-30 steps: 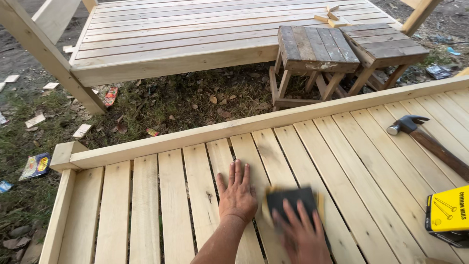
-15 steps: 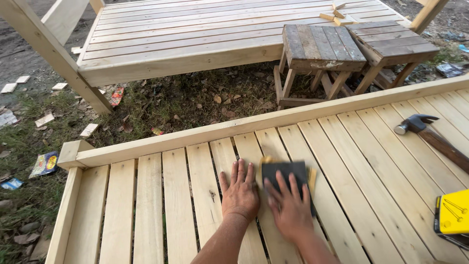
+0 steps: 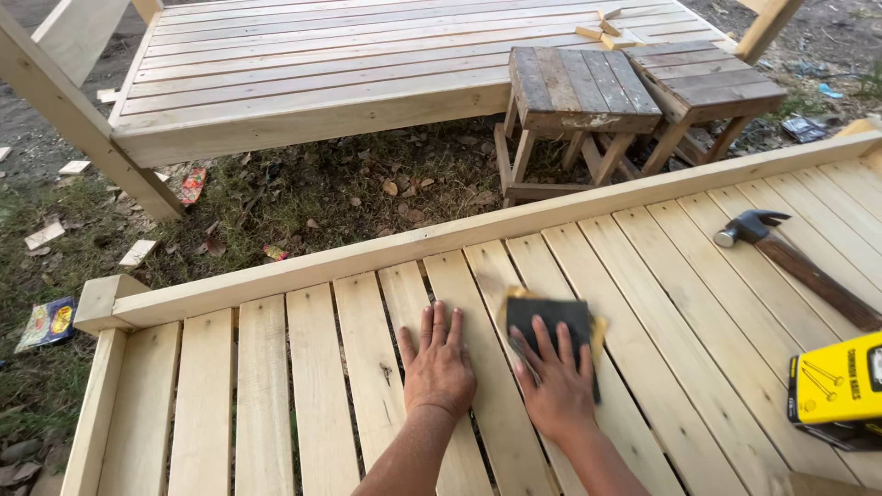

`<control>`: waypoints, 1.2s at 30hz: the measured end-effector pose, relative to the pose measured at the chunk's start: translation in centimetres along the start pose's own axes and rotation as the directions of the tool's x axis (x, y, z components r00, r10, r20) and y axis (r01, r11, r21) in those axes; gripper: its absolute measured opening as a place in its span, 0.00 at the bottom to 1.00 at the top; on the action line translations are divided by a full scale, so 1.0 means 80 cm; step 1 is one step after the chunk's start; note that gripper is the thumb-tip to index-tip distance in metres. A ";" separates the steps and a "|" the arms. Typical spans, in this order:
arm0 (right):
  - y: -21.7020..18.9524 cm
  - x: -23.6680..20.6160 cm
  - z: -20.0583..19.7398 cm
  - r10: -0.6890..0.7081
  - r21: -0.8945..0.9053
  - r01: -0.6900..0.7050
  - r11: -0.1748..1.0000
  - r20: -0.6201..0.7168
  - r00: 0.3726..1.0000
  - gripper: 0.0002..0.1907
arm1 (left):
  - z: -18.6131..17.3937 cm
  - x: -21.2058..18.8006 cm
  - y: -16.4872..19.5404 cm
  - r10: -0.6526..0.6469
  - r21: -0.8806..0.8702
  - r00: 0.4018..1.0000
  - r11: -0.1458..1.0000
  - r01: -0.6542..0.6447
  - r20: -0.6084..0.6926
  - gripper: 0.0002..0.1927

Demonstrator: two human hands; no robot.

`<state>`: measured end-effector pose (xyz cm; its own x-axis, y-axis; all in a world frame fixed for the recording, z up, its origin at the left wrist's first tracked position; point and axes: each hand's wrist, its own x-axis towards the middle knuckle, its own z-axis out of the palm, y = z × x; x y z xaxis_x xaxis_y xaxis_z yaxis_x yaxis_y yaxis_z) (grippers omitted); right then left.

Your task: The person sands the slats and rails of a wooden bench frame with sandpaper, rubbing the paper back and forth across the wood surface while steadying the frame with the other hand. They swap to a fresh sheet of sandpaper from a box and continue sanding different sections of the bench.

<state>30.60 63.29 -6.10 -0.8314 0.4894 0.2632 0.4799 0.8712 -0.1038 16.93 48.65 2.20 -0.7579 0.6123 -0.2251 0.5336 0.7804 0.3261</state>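
Observation:
My right hand [image 3: 554,378] presses flat on a dark sanding block [image 3: 548,317] with a yellowish backing, lying on the slats of a pale wooden platform [image 3: 322,395]. The fingers are spread over the block's near half. My left hand [image 3: 438,360] lies palm down on a bare slat just left of the block, fingers apart and holding nothing. The two hands are nearly side by side.
A claw hammer [image 3: 790,257] lies on the slats at the right, and a yellow box [image 3: 838,381] sits at the right edge. Beyond the platform's raised rail [image 3: 459,239] are grass with litter, two dark wooden stools [image 3: 579,92], and another slatted platform [image 3: 367,64].
My right hand has pushed the sanding block away from me along the slats, toward the rail. My left hand stays on the slat beside it.

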 end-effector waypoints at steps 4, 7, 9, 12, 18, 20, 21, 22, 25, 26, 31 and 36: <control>0.060 -0.145 0.009 -0.182 -0.183 0.139 0.973 -0.245 0.952 0.31 | -0.001 0.000 0.002 0.015 0.014 1.000 1.000 -0.015 -0.015 0.32; 0.097 -0.186 0.031 -0.132 -0.246 0.065 0.967 -0.269 0.954 0.32 | 0.002 0.003 0.003 0.017 0.018 0.999 1.000 -0.016 -0.035 0.32; 0.115 -0.157 0.036 0.038 -0.154 -0.070 0.986 -0.205 0.978 0.31 | 0.003 0.005 0.003 0.028 0.010 0.999 1.000 -0.027 -0.045 0.32; 0.146 -0.055 0.023 0.132 -0.073 -0.142 0.987 -0.132 0.982 0.30 | 0.003 0.003 0.003 0.019 0.010 0.999 1.000 -0.019 -0.030 0.33; 0.155 -0.084 -0.010 0.138 -0.117 -0.142 0.983 -0.041 0.990 0.31 | 0.000 -0.003 0.005 0.025 0.008 0.998 1.000 -0.024 -0.052 0.36; 0.152 -0.169 -0.018 0.104 -0.040 -0.111 0.993 -0.154 0.983 0.30 | 0.003 -0.003 0.008 0.015 0.014 0.999 1.000 -0.015 -0.029 0.37; 0.158 -0.196 -0.021 0.070 -0.053 -0.081 0.995 -0.173 0.982 0.30 | 0.005 -0.003 0.010 0.015 0.028 1.000 1.000 -0.014 -0.021 0.38; 0.163 -0.217 -0.022 0.036 -0.064 -0.049 0.997 -0.192 0.981 0.30 | 0.007 -0.002 0.012 0.012 0.046 1.000 0.999 -0.012 -0.016 0.39; 0.188 -0.208 -0.018 0.123 -0.104 -0.139 0.985 -0.150 0.981 0.30 | 0.011 0.001 0.018 0.011 0.143 1.000 0.990 -0.012 0.010 0.40; 0.199 -0.190 -0.018 0.181 -0.118 -0.195 0.974 -0.120 0.976 0.30 | 0.011 0.000 0.021 0.005 0.183 1.000 0.983 -0.009 0.019 0.40; 0.233 -0.105 -0.020 0.287 -0.132 -0.287 0.949 -0.013 0.958 0.30 | -0.007 -0.014 0.033 0.006 0.267 0.999 0.963 -0.020 0.052 0.43; 0.199 -0.199 -0.025 0.131 -0.047 -0.135 0.990 -0.090 0.987 0.31 | -0.019 -0.015 0.076 0.015 0.302 0.981 0.951 -0.073 0.191 0.45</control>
<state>52.06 69.23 -9.99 -0.7328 0.5934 0.3330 0.6007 0.7940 -0.0930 20.51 52.44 5.86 -0.6641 0.6366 -0.3919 0.6758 0.7354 0.0493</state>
